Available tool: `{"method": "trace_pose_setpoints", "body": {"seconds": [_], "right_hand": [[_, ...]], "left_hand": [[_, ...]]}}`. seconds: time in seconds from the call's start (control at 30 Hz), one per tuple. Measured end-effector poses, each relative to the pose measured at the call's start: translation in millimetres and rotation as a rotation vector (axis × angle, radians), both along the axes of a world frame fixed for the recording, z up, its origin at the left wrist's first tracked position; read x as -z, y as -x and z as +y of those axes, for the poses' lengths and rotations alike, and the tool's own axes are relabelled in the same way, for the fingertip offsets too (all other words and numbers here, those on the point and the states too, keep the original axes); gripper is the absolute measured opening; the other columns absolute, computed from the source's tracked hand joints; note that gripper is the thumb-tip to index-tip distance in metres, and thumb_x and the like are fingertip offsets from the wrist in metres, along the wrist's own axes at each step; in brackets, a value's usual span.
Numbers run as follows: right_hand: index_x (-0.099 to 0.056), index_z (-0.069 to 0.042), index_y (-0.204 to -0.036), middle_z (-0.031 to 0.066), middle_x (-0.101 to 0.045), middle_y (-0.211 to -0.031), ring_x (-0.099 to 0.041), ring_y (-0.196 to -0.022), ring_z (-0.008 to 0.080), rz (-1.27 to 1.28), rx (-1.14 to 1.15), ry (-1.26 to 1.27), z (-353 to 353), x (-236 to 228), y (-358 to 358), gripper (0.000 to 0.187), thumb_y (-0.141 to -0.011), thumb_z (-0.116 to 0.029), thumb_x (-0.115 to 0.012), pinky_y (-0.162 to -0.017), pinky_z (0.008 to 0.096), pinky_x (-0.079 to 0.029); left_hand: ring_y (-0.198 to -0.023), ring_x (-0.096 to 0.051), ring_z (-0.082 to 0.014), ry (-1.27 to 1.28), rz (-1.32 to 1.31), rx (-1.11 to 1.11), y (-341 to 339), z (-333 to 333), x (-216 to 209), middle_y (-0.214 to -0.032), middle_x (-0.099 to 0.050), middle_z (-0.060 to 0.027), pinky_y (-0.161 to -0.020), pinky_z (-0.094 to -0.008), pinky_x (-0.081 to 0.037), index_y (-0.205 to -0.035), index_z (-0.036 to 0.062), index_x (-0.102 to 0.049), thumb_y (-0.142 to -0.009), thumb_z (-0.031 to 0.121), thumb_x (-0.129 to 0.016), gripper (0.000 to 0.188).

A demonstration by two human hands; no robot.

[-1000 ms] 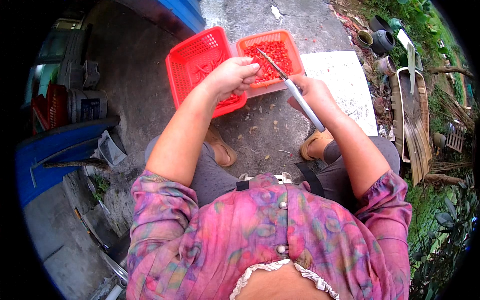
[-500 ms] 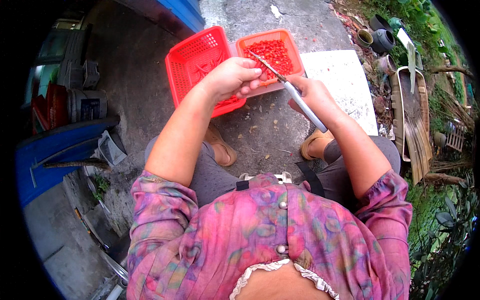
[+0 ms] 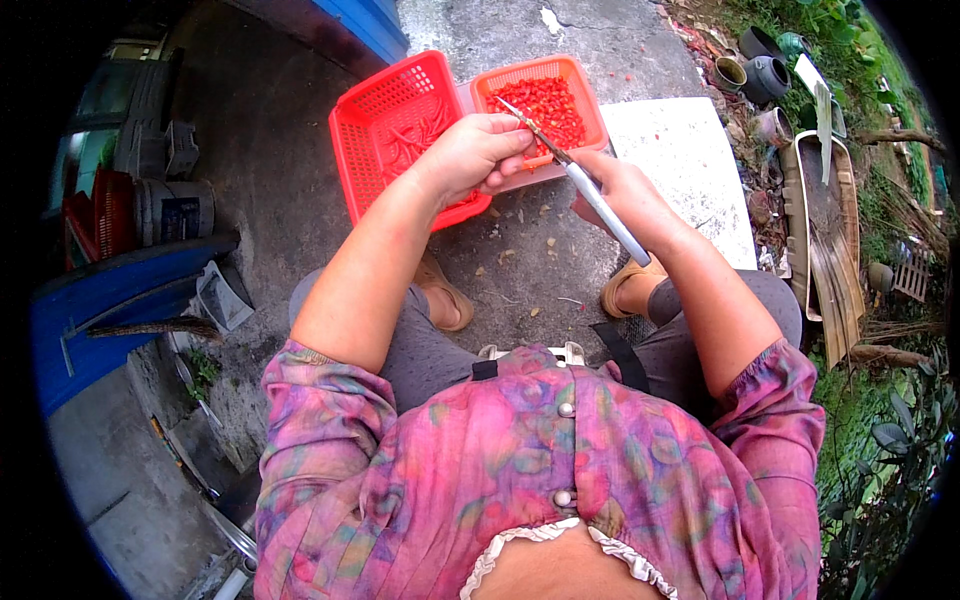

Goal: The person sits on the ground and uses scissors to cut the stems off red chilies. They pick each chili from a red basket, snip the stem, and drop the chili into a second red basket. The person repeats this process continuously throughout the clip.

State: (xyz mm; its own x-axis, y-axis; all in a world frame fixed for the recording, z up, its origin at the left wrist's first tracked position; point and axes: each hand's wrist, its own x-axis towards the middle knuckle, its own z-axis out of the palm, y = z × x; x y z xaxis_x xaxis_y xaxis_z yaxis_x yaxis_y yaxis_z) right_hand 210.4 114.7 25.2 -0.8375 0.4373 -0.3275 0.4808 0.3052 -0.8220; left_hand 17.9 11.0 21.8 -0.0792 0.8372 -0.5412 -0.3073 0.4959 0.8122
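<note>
My right hand (image 3: 632, 197) is closed around scissors (image 3: 604, 212) with pale grey handles. Their blades point up and left, over the smaller orange-red basket (image 3: 592, 88). That basket holds many chopped red chili pieces (image 3: 545, 103). Beside the blades, my left hand (image 3: 478, 155) is closed, thumb pressed to fingers, on a red chili pepper that is mostly hidden by the fingers. Below and left of it stands a larger red basket (image 3: 352, 150), tilted, with long whole red chili peppers (image 3: 415, 130) in it. My left wrist partly covers this basket.
A white board (image 3: 690, 160) lies right of the baskets, with a few red bits on it. My shoes (image 3: 450, 300) rest on the concrete at either side. Pots (image 3: 766, 80) and a long trough (image 3: 800, 220) line the right edge. A blue panel (image 3: 130, 310) stands left.
Both hands stay in nearly the same place over the baskets. The left fingers and the scissors shift slightly, and the red tip seen earlier at my left fingertips is now less visible.
</note>
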Motion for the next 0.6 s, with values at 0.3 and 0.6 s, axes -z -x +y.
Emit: {"method": "trace_pose_setpoints", "body": {"seconds": [0.3, 0.6], "right_hand": [[-0.06, -0.003, -0.093, 0.0182, -0.063, -0.077, -0.064, -0.076, 0.0306, -0.111, 0.057, -0.046, -2.6, -17.8, 2.1, 0.027, -0.067, -0.009, -0.064, -0.066, 0.0389, -0.047], [-0.056, -0.003, -0.1, 0.0193, -0.063, -0.083, -0.063, -0.081, 0.0319, -0.005, 0.023, 0.0, -3.2, -5.1, -0.5, 0.031, -0.071, -0.01, -0.063, -0.07, 0.0395, -0.047]], "left_hand": [[-0.047, -0.044, -0.0052, 0.055, -0.148, -0.049, 3.8, -1.6, -3.8, -0.065, -0.052, 0.0007, -0.04, -0.0181, -0.035, -0.094, 0.0027, -0.055, -0.093, 0.011, -0.046, 0.012], [-0.051, -0.056, -0.0079, -0.002, -0.057, -0.051, 5.0, -0.9, 2.4, -0.069, -0.06, -0.005, -0.041, -0.0193, -0.045, -0.095, -0.0007, -0.055, -0.093, 0.008, -0.045, 0.014]]}}
